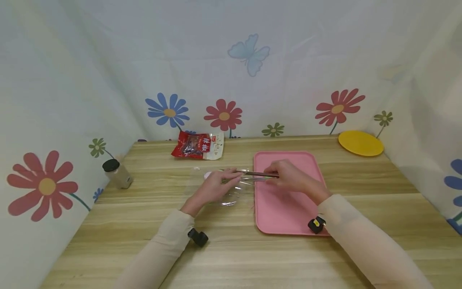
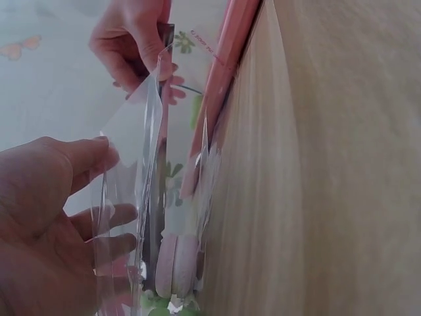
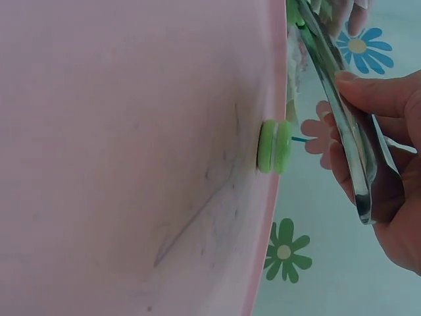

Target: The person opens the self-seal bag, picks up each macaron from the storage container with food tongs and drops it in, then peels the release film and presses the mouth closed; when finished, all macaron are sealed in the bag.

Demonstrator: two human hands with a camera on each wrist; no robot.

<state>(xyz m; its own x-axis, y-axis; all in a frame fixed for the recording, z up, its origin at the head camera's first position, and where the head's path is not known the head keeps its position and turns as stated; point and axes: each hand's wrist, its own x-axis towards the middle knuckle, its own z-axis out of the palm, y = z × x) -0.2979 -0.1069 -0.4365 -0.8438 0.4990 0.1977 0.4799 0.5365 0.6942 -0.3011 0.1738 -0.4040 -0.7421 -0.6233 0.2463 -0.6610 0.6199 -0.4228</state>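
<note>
My right hand (image 1: 288, 176) grips a pair of metal tongs (image 3: 358, 151) above the pink tray (image 1: 288, 216). Leftward, the tongs reach into a clear plastic bag (image 1: 231, 197) lying on the table. My left hand (image 1: 214, 186) holds the bag's edge between thumb and fingers, as the left wrist view shows. Inside the bag are a pale pink macaron (image 2: 176, 264) and something green (image 2: 154, 301) below it, near the tong tips. Whether the tips touch either one I cannot tell. A green macaron (image 3: 273, 146) rests on the tray, under my right hand.
At the back stands a red and white food packet (image 1: 197, 145). A jar (image 1: 118, 174) with a black lid is at the left edge. On the far right lies a yellow plate (image 1: 361, 143). A flower-printed cloth wall (image 1: 288, 80) encloses the table.
</note>
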